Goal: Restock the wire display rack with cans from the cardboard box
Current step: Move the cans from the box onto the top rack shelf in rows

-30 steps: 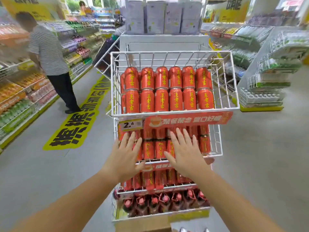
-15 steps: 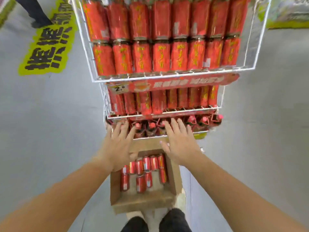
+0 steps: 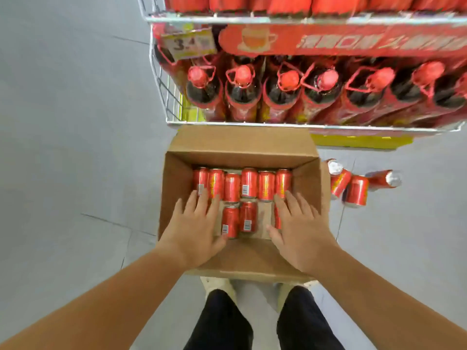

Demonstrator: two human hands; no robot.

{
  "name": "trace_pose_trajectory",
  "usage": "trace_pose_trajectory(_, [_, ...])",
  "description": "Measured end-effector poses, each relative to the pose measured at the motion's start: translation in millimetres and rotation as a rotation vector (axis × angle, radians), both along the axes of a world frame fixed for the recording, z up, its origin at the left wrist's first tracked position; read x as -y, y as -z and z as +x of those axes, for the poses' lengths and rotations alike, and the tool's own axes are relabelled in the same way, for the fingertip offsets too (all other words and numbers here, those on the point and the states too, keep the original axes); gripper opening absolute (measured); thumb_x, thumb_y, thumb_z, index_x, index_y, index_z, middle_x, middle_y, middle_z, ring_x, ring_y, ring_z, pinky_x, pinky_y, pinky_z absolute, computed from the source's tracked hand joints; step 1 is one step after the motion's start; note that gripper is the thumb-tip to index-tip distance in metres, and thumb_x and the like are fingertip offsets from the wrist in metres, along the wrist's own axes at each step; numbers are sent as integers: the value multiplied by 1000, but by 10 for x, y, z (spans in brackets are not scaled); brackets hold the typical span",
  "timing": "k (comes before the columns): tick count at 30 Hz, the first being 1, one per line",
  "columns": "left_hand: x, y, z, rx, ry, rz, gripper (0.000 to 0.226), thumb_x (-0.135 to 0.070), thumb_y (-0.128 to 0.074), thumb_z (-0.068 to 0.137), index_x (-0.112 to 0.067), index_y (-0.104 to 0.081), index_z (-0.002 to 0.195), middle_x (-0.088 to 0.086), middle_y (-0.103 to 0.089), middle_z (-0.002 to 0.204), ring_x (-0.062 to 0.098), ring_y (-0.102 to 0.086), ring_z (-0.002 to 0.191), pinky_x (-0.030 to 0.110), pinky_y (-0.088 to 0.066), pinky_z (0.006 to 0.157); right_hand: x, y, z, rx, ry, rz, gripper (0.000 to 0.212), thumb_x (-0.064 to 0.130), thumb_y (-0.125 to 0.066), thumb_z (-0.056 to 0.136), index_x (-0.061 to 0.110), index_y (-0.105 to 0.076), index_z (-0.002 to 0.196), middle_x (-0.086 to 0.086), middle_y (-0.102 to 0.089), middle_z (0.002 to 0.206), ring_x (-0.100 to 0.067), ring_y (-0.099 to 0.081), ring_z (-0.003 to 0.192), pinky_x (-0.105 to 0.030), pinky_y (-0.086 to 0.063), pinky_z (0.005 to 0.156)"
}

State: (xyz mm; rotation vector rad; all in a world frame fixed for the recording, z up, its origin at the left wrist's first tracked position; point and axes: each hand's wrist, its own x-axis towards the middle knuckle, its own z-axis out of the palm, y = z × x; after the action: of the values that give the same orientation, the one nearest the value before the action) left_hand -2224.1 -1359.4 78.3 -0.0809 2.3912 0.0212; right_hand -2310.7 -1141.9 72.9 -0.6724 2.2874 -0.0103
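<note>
The left hand (image 3: pixel 194 231) is spread flat, palm down, fingers straight and slightly fanned, gripping nothing; its fingertips overlap the two leftmost cans (image 3: pixel 249 183) of the back row, though whether they touch cannot be told. The right hand (image 3: pixel 300 233) mirrors it, also flat and released, its fingers over the right end of that row and covering most of a can in the front row. Both forearms reach forward and down from the lower corners of the view, converging over the open cardboard box (image 3: pixel 174 188), which sits on the grey floor (image 3: pixel 63 147) just ahead of the person's feet. Inside, red cans lie on their sides, six in the back row and a few nearer. Loose cans (image 3: pixel 356 190) lie on the floor right of the box. Just beyond the box is the wire display rack (image 3: pixel 161 79), its lowest shelf holding red-capped bottles (image 3: pixel 242 92) beneath a price tag (image 3: pixel 188 42).
</note>
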Motion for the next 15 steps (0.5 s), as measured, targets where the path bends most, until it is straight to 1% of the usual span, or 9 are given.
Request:
trace_pose_trajectory(3, [-33,623,174,98,-32,46,90,-71,-29,95,-20,6,160,9,0,169,34,-2,155,55,-16,124,13,646,172,39,-50,2,73,60,-18,99,23,-1,160,-3,-8,168,-25,-5,154,-43,-12,123])
trace_pose_trajectory(5, [-78,995,248,169,-44,67,95,-73,-33,93,-22,10,160,9,5,169,33,0,155,54,-16,124,8,1021,269,61,-91,12,74,61,-18,100,21,-1,160,-4,-9,167,-26,-7,154,-42,-15,123])
trace_pose_trajectory(6, [-101,1174,279,195,-42,75,96,-73,-35,93,-21,10,160,10,4,169,34,-3,155,53,-18,123,2,1193,312,82,-99,19,74,61,-18,100,19,-1,160,-5,-8,167,-26,-6,154,-42,-15,122])
trace_pose_trajectory(8, [-146,1507,317,235,-44,82,97,-71,-38,93,-17,6,160,14,-6,167,36,-16,152,51,-27,120,-1,1515,385,135,-79,39,74,59,-19,101,17,2,159,-7,-5,167,-27,-4,154,-42,-14,122])
trace_pose_trajectory(10, [-185,1826,317,281,-72,103,97,-67,-43,93,-15,4,160,14,-15,164,35,-29,145,49,-35,115,18,1814,431,178,-40,59,74,58,-20,102,16,1,159,-8,-6,167,-27,-4,153,-41,-14,122])
trace_pose_trajectory(11, [-204,1973,309,307,-104,119,97,-65,-45,93,-15,3,160,14,-17,163,34,-32,143,48,-37,113,36,1960,450,191,-21,66,74,57,-21,102,16,1,159,-7,-7,166,-27,-5,153,-41,-14,123])
trace_pose_trajectory(15, [-241,2478,257,367,-229,176,100,-61,-50,93,-13,7,160,15,-14,164,35,-29,146,49,-36,114,175,2452,492,243,64,88,74,56,-26,102,16,-1,159,-7,-12,165,-26,-10,152,-42,-17,122])
